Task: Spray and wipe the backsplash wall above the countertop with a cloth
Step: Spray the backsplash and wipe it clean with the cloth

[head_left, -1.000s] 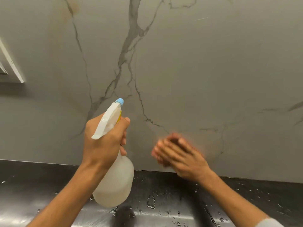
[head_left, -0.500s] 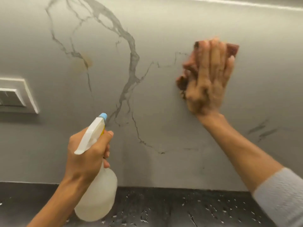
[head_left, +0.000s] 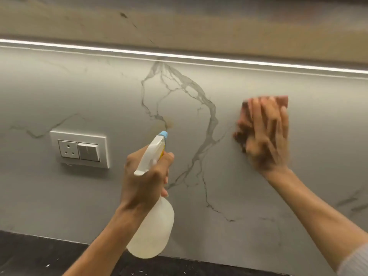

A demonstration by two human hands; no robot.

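The backsplash wall [head_left: 79,196] fills most of the view: a smooth, matte grey slab with a marble look, crossed by thin darker veins that branch down from its top edge. Above it runs a broad band of tan, wood-grained panel [head_left: 199,30]. Along the bottom lies the table [head_left: 29,253], a dark, speckled stone top with a few pale flecks on it. A narrow, bright light strip [head_left: 179,55] runs straight along the seam between panel and wall.

The spray bottle [head_left: 153,232] is translucent white plastic with a rounded, bulbous body and a slim white trigger head, and it is held in the air before the wall, tilted with the nozzle toward it. A white rectangular switch plate [head_left: 79,149], set in the wall at the left, carries a three-pin socket and a grey rocker switch.

The left hand [head_left: 143,182] grips the bottle's neck, its fingers [head_left: 166,162] curled round it below the trigger head. The right hand [head_left: 266,136], blurred, lies flat on the wall to the right of the veins, its fingers [head_left: 256,114] straight and spread, pressing the cloth [head_left: 283,100] against the slab. The cloth is reddish-brown and soft-looking; a squared corner shows above the fingertips and a bunched edge at the left. The nozzle cap [head_left: 163,134] is small and light blue. A faint brownish stain [head_left: 170,124] sits just above it on the wall.
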